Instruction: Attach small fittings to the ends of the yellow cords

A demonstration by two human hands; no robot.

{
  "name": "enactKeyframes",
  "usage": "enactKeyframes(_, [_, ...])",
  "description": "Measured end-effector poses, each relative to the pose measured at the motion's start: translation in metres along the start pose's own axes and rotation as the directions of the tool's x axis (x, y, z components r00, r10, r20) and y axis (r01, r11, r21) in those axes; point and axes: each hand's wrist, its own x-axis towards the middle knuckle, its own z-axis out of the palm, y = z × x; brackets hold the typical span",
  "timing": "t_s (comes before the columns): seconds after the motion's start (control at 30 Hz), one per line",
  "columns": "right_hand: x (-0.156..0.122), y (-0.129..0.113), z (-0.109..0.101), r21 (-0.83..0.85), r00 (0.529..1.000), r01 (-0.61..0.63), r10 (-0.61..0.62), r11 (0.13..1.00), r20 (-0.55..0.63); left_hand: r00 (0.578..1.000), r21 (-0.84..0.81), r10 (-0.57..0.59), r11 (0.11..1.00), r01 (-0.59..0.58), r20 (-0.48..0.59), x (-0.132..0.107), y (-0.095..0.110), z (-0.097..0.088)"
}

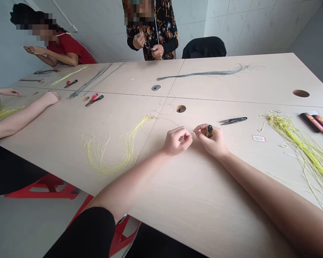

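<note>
My left hand (177,141) and my right hand (211,141) are close together above the pale wood table (140,107). The left fingers pinch a fine cord with a tiny metal piece (193,132) at its end. My right hand grips a small black and yellow cylindrical tool (209,131), its black tip upward. Left of my hands lies a loose bunch of yellow cords (128,150). A bigger yellow bunch (304,150) spreads to the right. Black thread snips (233,120) lie just beyond my right hand.
Red-handled pliers (94,99) and a grey cord bundle (204,74) lie farther along the table, which has round holes (181,109). Black and red boxes (314,122) stand at right. A co-worker's hands (148,46) work across the table; another person's arms (24,114) rest at left.
</note>
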Motion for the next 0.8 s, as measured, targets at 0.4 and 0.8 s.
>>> enactKeyframes(0.4, [-0.0003,-0.0022,-0.0022,0.024,1.0,-0.028,0.027,0.999,0.013,1.0,0.002,-0.005,1.0,0.005,-0.016,0.0009,0.0013,-0.001])
enactKeyframes(0.8, [-0.0004,-0.0039,-0.0014,-0.007,1.0,0.01,-0.01,1.0,0.025,0.999,-0.013,0.034,0.999,-0.034,-0.017,0.0016,-0.0001,-0.0014])
